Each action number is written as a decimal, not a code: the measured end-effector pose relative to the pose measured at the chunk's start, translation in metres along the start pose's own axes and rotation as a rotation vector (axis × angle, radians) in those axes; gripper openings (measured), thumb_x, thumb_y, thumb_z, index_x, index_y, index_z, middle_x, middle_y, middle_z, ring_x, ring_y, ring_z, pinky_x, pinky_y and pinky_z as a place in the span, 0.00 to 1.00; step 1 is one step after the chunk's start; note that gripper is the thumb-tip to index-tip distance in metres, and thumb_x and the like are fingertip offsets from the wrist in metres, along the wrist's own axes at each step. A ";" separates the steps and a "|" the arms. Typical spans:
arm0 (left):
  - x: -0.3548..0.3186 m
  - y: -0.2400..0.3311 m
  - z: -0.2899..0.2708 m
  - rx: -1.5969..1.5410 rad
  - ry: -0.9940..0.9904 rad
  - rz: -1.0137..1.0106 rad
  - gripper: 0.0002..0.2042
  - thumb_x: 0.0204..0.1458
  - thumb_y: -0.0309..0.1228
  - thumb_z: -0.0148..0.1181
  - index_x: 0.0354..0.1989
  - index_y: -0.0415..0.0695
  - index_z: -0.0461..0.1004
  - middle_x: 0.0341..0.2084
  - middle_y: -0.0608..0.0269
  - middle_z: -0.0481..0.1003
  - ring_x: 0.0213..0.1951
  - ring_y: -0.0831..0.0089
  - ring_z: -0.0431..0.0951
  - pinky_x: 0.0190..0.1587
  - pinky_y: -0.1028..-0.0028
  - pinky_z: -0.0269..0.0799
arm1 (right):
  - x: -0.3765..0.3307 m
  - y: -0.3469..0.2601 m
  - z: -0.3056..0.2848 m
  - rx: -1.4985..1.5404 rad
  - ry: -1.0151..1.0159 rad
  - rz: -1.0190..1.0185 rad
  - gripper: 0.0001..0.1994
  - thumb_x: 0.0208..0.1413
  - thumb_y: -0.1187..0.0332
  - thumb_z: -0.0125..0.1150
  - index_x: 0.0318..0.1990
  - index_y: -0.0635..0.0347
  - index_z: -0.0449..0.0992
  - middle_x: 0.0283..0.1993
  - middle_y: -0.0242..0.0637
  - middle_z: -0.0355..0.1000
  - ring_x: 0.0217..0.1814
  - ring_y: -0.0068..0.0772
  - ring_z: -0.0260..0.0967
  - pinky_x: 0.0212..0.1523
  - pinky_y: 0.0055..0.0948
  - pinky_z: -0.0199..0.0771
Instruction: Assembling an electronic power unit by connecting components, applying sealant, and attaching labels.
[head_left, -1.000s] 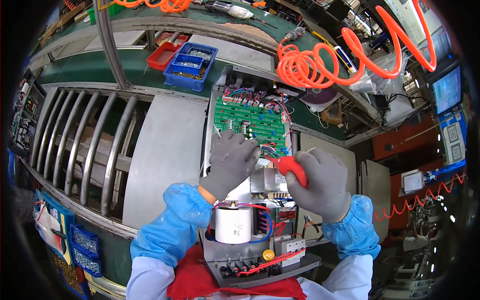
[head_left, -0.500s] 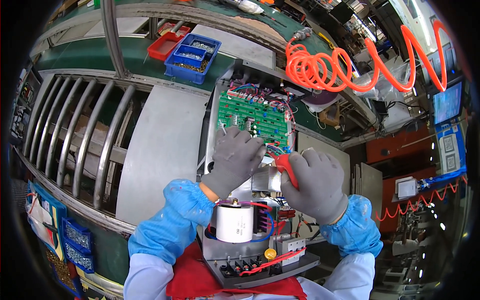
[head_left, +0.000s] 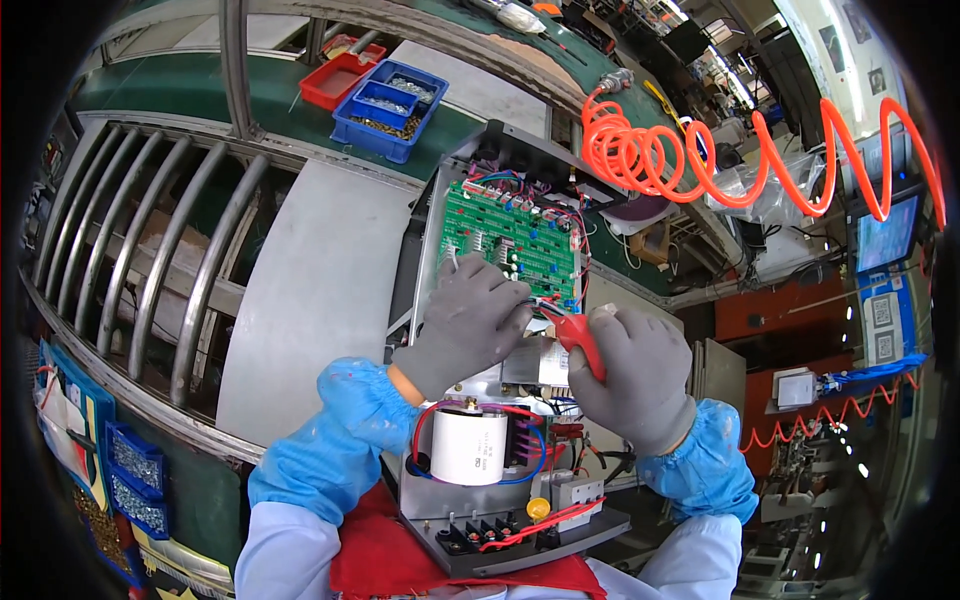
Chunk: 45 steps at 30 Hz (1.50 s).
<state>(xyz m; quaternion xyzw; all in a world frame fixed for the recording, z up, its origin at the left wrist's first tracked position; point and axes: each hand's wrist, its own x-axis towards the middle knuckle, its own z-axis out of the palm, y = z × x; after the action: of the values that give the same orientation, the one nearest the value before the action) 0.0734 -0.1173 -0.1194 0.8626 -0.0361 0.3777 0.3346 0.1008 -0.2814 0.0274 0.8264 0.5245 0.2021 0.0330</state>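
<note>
Both my hands wear grey gloves and blue sleeve covers over an open metal electrical unit [head_left: 430, 260]. My right hand [head_left: 635, 375] grips a red-handled tool [head_left: 578, 338] whose tip points at the lower edge of a green circuit board [head_left: 510, 240]. My left hand [head_left: 468, 322] rests on that lower edge, fingers curled around wires there. Below the hands a white cylindrical capacitor [head_left: 470, 446] sits in the unit with red and blue wires looped around it. A black terminal block [head_left: 500, 530] lies at the unit's near end.
A blue bin [head_left: 388, 108] of small parts and a red tray [head_left: 338, 78] stand on the green bench behind. An orange coiled air hose [head_left: 700, 150] hangs across the upper right. Metal rollers [head_left: 150, 250] run along the left, beside a grey metal sheet [head_left: 310, 290].
My hands hold nearly the same grip at the board's lower edge. The view has shifted slightly, bringing the unit and hands a little lower in the picture.
</note>
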 end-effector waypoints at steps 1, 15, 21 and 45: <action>-0.002 0.001 -0.003 -0.080 0.030 -0.037 0.09 0.44 0.32 0.65 0.36 0.50 0.77 0.29 0.64 0.73 0.41 0.64 0.72 0.45 0.60 0.63 | 0.001 0.001 -0.001 0.000 -0.002 -0.005 0.11 0.39 0.67 0.63 0.33 0.55 0.72 0.24 0.34 0.62 0.26 0.38 0.66 0.27 0.39 0.64; -0.033 0.011 -0.026 0.097 0.081 -0.194 0.26 0.40 0.31 0.66 0.52 0.48 0.71 0.47 0.59 0.70 0.56 0.56 0.65 0.57 0.51 0.57 | 0.006 -0.013 0.002 -0.101 -0.080 -0.012 0.11 0.41 0.66 0.63 0.33 0.54 0.72 0.25 0.34 0.63 0.28 0.37 0.66 0.29 0.38 0.64; -0.046 -0.002 -0.017 0.085 0.137 -0.346 0.33 0.40 0.31 0.68 0.59 0.45 0.67 0.49 0.51 0.70 0.51 0.52 0.71 0.52 0.57 0.65 | -0.004 -0.014 0.001 -0.076 -0.069 -0.018 0.13 0.41 0.66 0.63 0.37 0.58 0.74 0.26 0.35 0.64 0.28 0.37 0.67 0.28 0.39 0.63; -0.062 -0.011 -0.020 0.059 0.134 -0.229 0.17 0.43 0.28 0.65 0.45 0.45 0.75 0.40 0.57 0.76 0.47 0.56 0.74 0.49 0.59 0.68 | -0.025 -0.031 0.020 0.200 0.159 -0.034 0.19 0.38 0.71 0.71 0.41 0.62 0.74 0.29 0.39 0.69 0.28 0.42 0.69 0.30 0.39 0.67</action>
<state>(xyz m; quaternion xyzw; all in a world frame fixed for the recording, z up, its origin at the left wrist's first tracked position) 0.0197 -0.1086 -0.1575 0.8433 0.0961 0.3950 0.3517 0.0720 -0.2866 -0.0069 0.7980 0.5569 0.2130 -0.0881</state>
